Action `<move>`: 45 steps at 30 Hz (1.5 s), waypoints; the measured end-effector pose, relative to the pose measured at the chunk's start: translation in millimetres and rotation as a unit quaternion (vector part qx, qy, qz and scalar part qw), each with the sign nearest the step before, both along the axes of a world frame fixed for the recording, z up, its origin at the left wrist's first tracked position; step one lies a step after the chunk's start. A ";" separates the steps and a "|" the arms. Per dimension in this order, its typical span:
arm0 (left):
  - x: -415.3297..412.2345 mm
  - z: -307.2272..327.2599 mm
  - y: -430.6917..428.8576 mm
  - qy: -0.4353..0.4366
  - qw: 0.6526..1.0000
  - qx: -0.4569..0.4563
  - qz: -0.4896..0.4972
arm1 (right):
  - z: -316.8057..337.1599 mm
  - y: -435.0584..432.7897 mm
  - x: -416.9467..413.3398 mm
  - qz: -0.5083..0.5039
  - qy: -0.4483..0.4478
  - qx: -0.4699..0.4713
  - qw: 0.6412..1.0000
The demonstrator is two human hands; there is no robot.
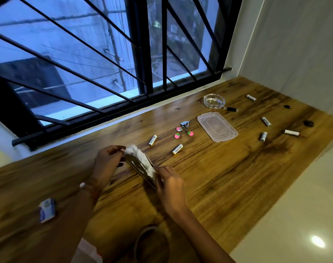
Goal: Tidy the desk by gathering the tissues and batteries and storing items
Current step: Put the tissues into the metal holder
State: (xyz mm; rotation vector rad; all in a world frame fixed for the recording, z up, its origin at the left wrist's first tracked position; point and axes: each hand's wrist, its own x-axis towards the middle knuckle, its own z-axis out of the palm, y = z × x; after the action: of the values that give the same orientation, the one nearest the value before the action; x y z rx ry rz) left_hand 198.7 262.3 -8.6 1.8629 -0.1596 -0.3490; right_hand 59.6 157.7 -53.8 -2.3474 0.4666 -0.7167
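Observation:
A stack of white tissues [141,158] stands on edge in a shiny metal holder on the wooden desk [209,186]. My left hand [107,161] grips its far end and my right hand [170,184] grips its near end. Several white batteries lie loose: one [152,140] and another [177,149] just beyond the tissues, and more at the right [266,121] [263,136] [291,132] [251,97]. A small tissue packet [47,210] lies at the left.
A clear plastic box lid [217,126] lies right of centre. A glass ashtray [214,100] sits near the barred window. A keyring with pink charms [183,130], a black USB stick [230,109] and a small dark bit [287,106] also lie there. A round container [152,242] is by the front edge.

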 end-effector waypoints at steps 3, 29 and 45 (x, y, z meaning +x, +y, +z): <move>-23.4 -4.1 1.2 0.007 0.999 -0.028 0.034 | -4.8 -0.2 0.0 0.014 0.010 0.013 1.000; -109.9 -4.0 -31.9 0.083 0.985 -0.126 -0.083 | 23.1 -23.9 -13.0 -0.008 0.031 0.103 0.994; -159.2 43.4 -307.5 0.048 0.968 -0.197 -0.147 | 77.1 -293.1 -88.4 -0.047 -0.018 0.081 0.995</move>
State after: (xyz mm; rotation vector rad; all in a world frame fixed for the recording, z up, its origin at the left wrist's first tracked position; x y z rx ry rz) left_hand 39.6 -45.2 34.8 1.4255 -0.4119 -0.5688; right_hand -28.8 -135.5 23.3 -2.1699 0.5992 -0.7361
